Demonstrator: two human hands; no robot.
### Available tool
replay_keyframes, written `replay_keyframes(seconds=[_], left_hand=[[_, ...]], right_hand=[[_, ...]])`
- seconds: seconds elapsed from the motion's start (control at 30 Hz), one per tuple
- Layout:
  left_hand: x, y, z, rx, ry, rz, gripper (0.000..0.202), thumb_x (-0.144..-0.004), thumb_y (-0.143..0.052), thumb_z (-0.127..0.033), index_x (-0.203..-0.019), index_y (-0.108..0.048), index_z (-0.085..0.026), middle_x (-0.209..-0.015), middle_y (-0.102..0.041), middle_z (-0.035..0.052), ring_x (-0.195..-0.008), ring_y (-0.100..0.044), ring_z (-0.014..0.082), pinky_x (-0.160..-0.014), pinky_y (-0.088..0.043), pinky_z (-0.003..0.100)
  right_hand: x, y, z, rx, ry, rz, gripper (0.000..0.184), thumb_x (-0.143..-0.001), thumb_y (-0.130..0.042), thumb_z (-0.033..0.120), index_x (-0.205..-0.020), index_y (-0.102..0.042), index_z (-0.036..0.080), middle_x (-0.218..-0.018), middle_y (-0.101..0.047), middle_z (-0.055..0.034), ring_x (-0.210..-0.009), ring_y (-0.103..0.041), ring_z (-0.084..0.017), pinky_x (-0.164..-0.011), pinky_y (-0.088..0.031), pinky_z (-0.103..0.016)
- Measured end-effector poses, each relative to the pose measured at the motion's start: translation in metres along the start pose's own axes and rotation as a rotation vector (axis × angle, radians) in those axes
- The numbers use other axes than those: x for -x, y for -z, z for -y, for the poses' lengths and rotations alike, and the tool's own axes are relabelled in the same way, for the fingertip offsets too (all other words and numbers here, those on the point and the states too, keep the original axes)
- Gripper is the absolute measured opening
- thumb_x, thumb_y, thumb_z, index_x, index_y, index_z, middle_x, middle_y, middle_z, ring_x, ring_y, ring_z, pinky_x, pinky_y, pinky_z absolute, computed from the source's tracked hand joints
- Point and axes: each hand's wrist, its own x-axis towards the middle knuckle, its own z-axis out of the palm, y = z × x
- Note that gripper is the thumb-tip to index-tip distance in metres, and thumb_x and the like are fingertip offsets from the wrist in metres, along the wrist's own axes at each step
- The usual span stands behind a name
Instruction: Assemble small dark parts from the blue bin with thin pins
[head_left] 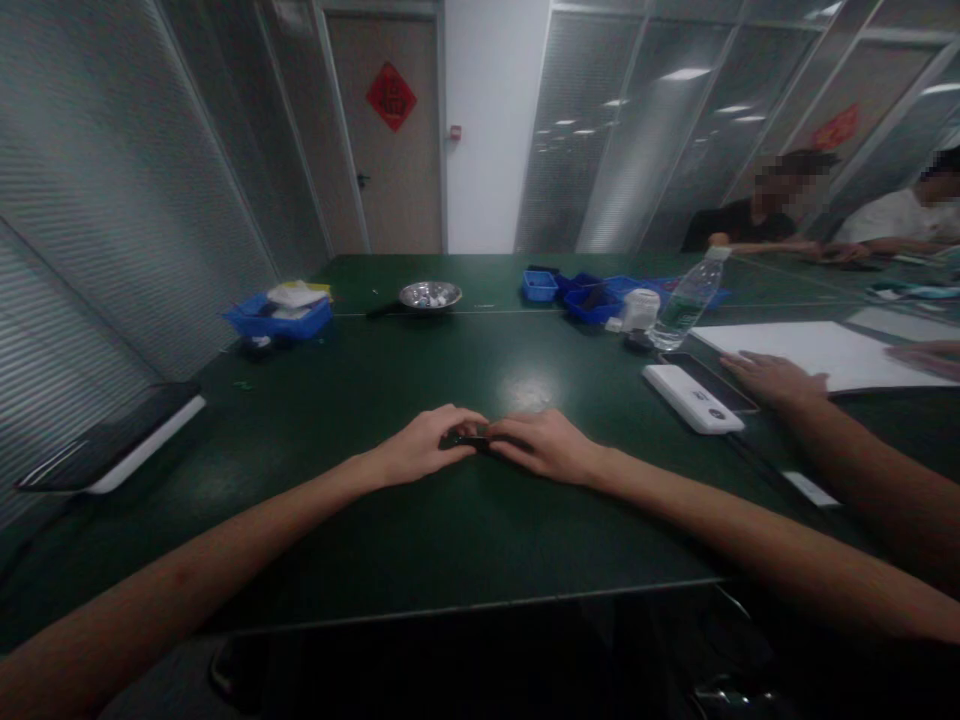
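Over the middle of the green table (360, 540), my left hand (424, 446) and my right hand (546, 446) meet almost fingertip to fingertip. Between them is a small, dark, narrow object (472, 441), too small and dim to name. My left thumb and fingers pinch one end of it. The fingers of my right hand are closed at the other end and partly cover it. Both hands are low, close to the tabletop.
At the left lie a dark flat device (112, 435) and a blue basket (277, 318). Farther back stand a metal bowl (430, 296) and blue trays (540, 286). To the right are a bottle (688, 305), a white power bank (691, 398), a phone (711, 382) and another person's hand (776, 380) on paper.
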Motion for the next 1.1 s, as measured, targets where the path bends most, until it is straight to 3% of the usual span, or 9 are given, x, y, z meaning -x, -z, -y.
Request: replay_keyframes(seconds=[0.17, 0.3, 0.4, 0.53, 0.7, 0.93, 1.1], left_hand=[[0.001, 0.003, 0.003, -0.003, 0.006, 0.024, 0.04, -0.098, -0.065, -0.025, -0.137, -0.061, -0.024, -0.118, -0.068, 0.0074, -0.102, -0.065, 0.0204, -0.09, -0.052, 0.035], [0.004, 0.023, 0.024, -0.064, 0.054, 0.005, 0.038, -0.099, -0.062, -0.025, -0.137, -0.063, -0.023, -0.118, -0.069, 0.0073, -0.102, -0.065, 0.02, -0.089, -0.052, 0.034], [0.013, 0.055, 0.057, -0.169, 0.17, -0.086, 0.037, -0.098, -0.06, -0.026, -0.134, -0.066, -0.022, -0.121, -0.07, 0.0078, -0.102, -0.065, 0.0209, -0.088, -0.052, 0.034], [0.043, 0.11, 0.115, -0.318, 0.44, -0.272, 0.041, -0.092, -0.062, -0.03, -0.132, -0.067, -0.019, -0.118, -0.073, 0.0086, -0.089, -0.067, 0.0214, -0.083, -0.054, 0.034], [0.091, 0.165, 0.167, -0.5, 0.692, -0.482, 0.039, -0.086, -0.069, -0.026, -0.123, -0.072, -0.016, -0.111, -0.076, 0.009, -0.099, -0.071, 0.0243, -0.092, -0.053, 0.032], [0.117, 0.195, 0.178, -0.474, 0.912, -0.438, 0.045, -0.087, -0.073, -0.019, -0.13, -0.067, -0.01, -0.113, -0.077, 0.0067, -0.094, -0.07, 0.0147, -0.087, -0.05, 0.022], [0.12, 0.203, 0.178, -0.582, 1.028, -0.411, 0.023, -0.085, -0.076, -0.03, -0.101, -0.079, -0.013, -0.092, -0.078, 0.0058, -0.08, -0.066, 0.0195, -0.077, -0.048, 0.025]], right_hand=[[0.002, 0.0, -0.002, 0.002, -0.013, -0.048, 0.033, -0.109, -0.046, 0.04, -0.127, -0.065, 0.019, -0.106, -0.074, -0.0076, -0.078, -0.069, -0.016, -0.069, -0.049, -0.027], [0.003, 0.002, -0.004, 0.003, -0.034, -0.04, 0.033, -0.109, -0.047, 0.04, -0.127, -0.065, 0.02, -0.109, -0.075, -0.0076, -0.082, -0.071, -0.017, -0.072, -0.051, -0.028], [0.005, 0.001, -0.005, -0.007, -0.031, -0.043, 0.033, -0.109, -0.048, 0.04, -0.128, -0.065, 0.02, -0.11, -0.075, -0.0073, -0.081, -0.07, -0.016, -0.071, -0.052, -0.028], [0.006, 0.001, -0.007, -0.018, -0.023, -0.051, 0.033, -0.109, -0.048, 0.04, -0.128, -0.066, 0.019, -0.109, -0.075, -0.0068, -0.08, -0.07, -0.015, -0.071, -0.052, -0.027], [0.005, 0.002, -0.006, -0.018, -0.028, -0.05, 0.033, -0.108, -0.049, 0.04, -0.127, -0.066, 0.019, -0.11, -0.075, -0.0071, -0.08, -0.07, -0.015, -0.071, -0.052, -0.028], [0.005, 0.003, -0.004, -0.031, -0.036, -0.035, 0.032, -0.109, -0.048, 0.04, -0.127, -0.065, 0.019, -0.111, -0.075, -0.0076, -0.08, -0.07, -0.015, -0.072, -0.052, -0.027], [0.005, 0.003, -0.004, -0.017, -0.039, -0.031, 0.033, -0.108, -0.048, 0.04, -0.127, -0.065, 0.018, -0.108, -0.075, -0.007, -0.078, -0.07, -0.015, -0.07, -0.051, -0.028]])
